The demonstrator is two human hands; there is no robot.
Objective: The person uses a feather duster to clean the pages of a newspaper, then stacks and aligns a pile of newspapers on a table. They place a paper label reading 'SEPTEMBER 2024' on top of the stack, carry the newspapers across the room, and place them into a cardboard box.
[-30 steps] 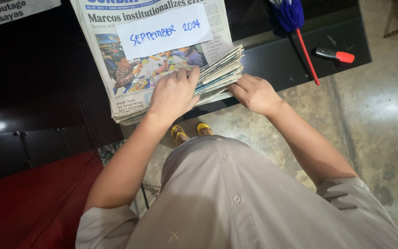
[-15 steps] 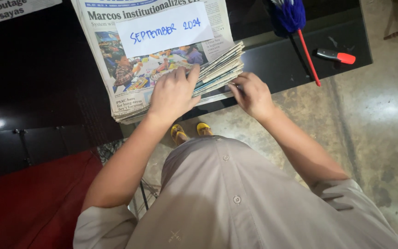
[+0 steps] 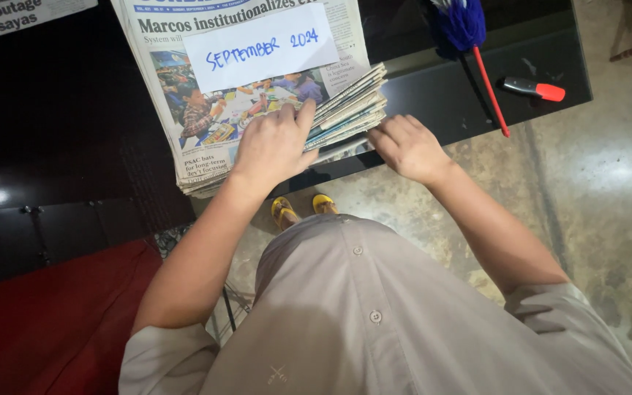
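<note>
Black table (image 3: 433, 110): newspaper stack (image 3: 206, 139) at near edge, white handwritten label sheet (image 3: 261, 45) on top. Left hand (image 3: 276, 143) flat, fingers spread, pressing stack top as before, gripping nothing. Right hand (image 3: 407, 146) has slid off stack's fanned right edge; now loosely curled, just touching lowest sheets, holding nothing. Edge-squaring looks near done. Blue duster (image 3: 469, 36), red marker (image 3: 539, 89) untouched.

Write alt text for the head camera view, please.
Seen from above, a person's left hand presses flat on a stack of newspapers on a black table, while the right hand fingers its edge. A red-handled marker lies nearby.
</note>
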